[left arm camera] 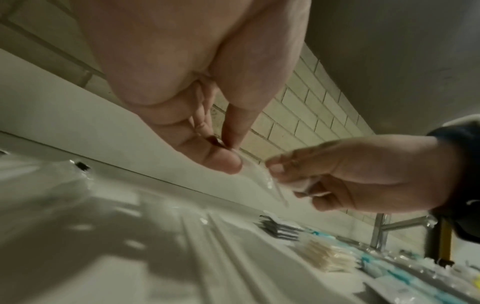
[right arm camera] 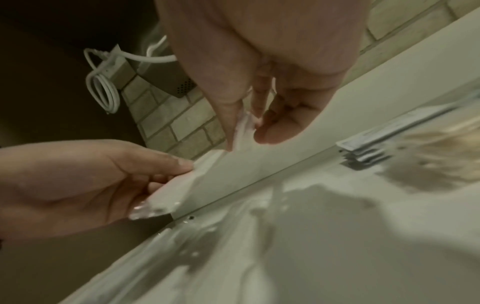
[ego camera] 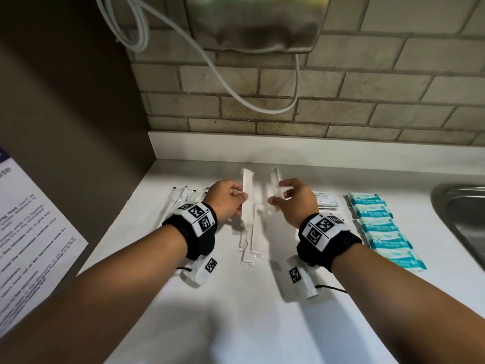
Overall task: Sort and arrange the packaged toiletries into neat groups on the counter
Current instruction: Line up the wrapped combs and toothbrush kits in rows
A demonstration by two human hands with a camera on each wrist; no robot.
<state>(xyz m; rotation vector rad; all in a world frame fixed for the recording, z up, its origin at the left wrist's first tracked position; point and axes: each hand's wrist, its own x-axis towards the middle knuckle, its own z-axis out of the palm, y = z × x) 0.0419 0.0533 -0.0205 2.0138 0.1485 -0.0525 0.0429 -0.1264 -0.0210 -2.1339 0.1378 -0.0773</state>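
Observation:
Over the white counter (ego camera: 236, 324) each of my hands holds one long, slim packet off the surface. My left hand (ego camera: 240, 199) pinches a white opaque packet (ego camera: 248, 195) near its middle; in the right wrist view that packet (right arm camera: 182, 185) sits between the left hand's fingers (right arm camera: 145, 164). My right hand (ego camera: 279, 193) pinches a clear packet (ego camera: 276, 182), seen up close as a thin clear strip (right arm camera: 242, 127) between thumb and fingers. The two packets stand side by side, slightly apart. More long clear packets (ego camera: 248, 248) lie on the counter below the hands.
Slim packets with black ends (ego camera: 181, 198) lie at the left. A stack of flat sachets (ego camera: 326, 202) and a row of teal wipe packs (ego camera: 380, 227) lie at the right, then a steel sink (ego camera: 462, 219). A printed sheet (ego camera: 26, 232) hangs at the left; a cable (ego camera: 262, 105) droops over the tiled wall.

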